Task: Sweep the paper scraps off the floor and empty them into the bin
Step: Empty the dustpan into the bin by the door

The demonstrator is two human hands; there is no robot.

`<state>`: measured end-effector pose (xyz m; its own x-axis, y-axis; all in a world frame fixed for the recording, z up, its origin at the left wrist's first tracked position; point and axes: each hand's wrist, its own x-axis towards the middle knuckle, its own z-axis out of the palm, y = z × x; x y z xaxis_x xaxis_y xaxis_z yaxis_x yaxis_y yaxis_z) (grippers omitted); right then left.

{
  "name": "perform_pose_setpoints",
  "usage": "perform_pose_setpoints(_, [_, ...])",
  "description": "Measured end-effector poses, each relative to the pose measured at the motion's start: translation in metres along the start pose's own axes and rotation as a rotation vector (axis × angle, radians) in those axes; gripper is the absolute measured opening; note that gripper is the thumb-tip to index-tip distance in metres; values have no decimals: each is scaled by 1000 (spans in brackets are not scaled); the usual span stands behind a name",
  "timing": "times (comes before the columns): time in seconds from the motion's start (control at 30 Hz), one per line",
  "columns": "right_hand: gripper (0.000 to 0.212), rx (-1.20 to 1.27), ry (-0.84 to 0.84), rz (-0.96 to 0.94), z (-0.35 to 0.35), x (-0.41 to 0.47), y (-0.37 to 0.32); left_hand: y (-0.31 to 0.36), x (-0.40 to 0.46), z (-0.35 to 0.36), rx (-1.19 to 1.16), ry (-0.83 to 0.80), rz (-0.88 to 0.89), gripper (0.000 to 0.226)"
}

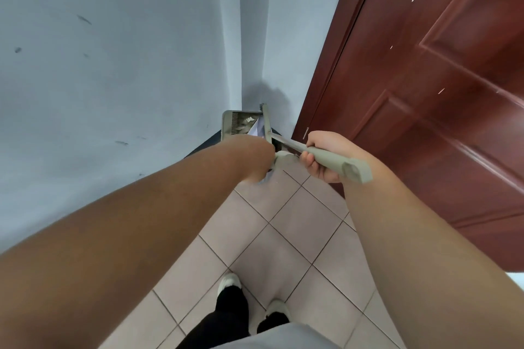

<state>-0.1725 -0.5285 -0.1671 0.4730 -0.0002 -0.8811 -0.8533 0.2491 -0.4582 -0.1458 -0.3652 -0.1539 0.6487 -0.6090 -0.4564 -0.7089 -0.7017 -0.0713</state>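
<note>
Right hand gripping broom handle near its top | left hand curling round dustpan handle, I am judging | paper scraps lying in dustpan by wall corner | scraps light, flighty: I am keeping the pan level.

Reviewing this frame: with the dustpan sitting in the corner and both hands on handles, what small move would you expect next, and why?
Probably a short stroke of the broom toward the dustpan to settle the paper scraps deeper inside. The right hand grips the broom handle, its head sits at the pan's mouth, and scraps already lie inside. The left hand seems to steady another handle, mostly hidden.
</note>
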Motion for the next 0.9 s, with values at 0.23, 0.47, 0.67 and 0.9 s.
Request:
perform_pose_setpoints(0.23, [19, -47, -19, -11, -10, 2, 13, 22, 0, 21, -16, -5, -52, 16])
perform_pose_setpoints(0.47, [27, -85, -146, 16, -21, -7, 19, 35, -5, 26, 25, 13, -67, 3])
perform_pose_setpoints(0.67, [19, 57, -129, -70, -20, -17, 28, 46, -11, 29, 55, 1, -53, 19])
perform_pose_setpoints(0.9, [18, 84, -86, -63, -17, -21, 31, 54, -22, 28, 111, -22, 1, 24])
